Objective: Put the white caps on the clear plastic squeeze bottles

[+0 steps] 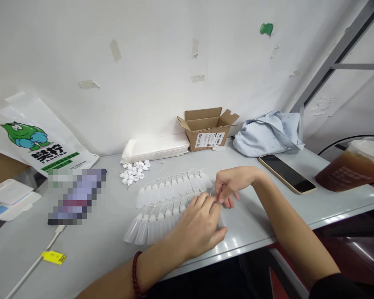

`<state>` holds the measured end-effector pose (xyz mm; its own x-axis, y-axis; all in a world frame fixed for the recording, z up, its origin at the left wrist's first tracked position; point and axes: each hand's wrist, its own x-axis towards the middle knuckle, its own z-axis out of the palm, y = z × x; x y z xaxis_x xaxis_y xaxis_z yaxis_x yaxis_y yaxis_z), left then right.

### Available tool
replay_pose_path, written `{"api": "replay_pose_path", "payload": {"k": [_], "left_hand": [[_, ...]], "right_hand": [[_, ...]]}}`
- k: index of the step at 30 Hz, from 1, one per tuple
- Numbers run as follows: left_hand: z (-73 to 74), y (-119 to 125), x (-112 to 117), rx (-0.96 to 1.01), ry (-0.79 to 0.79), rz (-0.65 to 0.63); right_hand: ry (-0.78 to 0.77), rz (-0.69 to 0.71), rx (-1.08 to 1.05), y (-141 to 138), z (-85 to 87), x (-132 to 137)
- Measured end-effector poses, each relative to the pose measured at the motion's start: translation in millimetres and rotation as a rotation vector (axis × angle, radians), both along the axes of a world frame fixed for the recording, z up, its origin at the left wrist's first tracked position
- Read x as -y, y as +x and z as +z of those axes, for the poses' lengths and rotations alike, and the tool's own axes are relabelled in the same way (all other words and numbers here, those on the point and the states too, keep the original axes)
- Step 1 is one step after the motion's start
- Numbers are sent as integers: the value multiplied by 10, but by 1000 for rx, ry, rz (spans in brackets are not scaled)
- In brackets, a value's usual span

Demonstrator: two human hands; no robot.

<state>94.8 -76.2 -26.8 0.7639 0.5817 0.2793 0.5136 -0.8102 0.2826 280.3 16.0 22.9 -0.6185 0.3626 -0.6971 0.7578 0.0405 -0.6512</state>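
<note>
Two rows of small translucent squeeze bottles (171,189) lie side by side on the grey table (106,245). My left hand (199,226) is curled over the right end of the near row, closed on a small bottle that shows just past its fingers. My right hand (229,187) meets it from the right with fingertips pinched together at the bottle's tip; what they pinch is too small to name. A pile of small white caps (134,171) lies behind the rows.
A stack of white bags (157,148), an open cardboard box (207,126) and a light blue cloth bag (268,133) stand along the wall. A phone (286,173) and a lidded brown drink (352,164) lie at right. A printed plastic bag (34,137) and a cable (34,265) are at left.
</note>
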Motion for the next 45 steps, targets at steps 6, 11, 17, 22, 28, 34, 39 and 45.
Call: {"api": "replay_pose_path", "payload": {"k": [6,11,17,22,28,34,39,45], "left_hand": [[16,9,10,-68,33,32],[22,9,22,-87,26,56],[19,4,17,-86,19,86],[15,-2,16,-95,23,103],[24,-34,22,-86,15,104],[126,-140,-99,23,39,163],[274,-440,-457,102,61,442],[221,-968,-882,-85,-15,582]], "right_hand": [[-10,2,4,0,-16,-7],[-14,6,4,-6,-13,-14],[-12,-5,3,-12,-6,-13],[-19,-2,-6,-15,-24,-15],[14,-37,-69,61,-5,-51],[286,-321,-275,229,50,-133],[857,-633,-162,321,-150,-347],[1282,-670,93,424,-518,-613]]}}
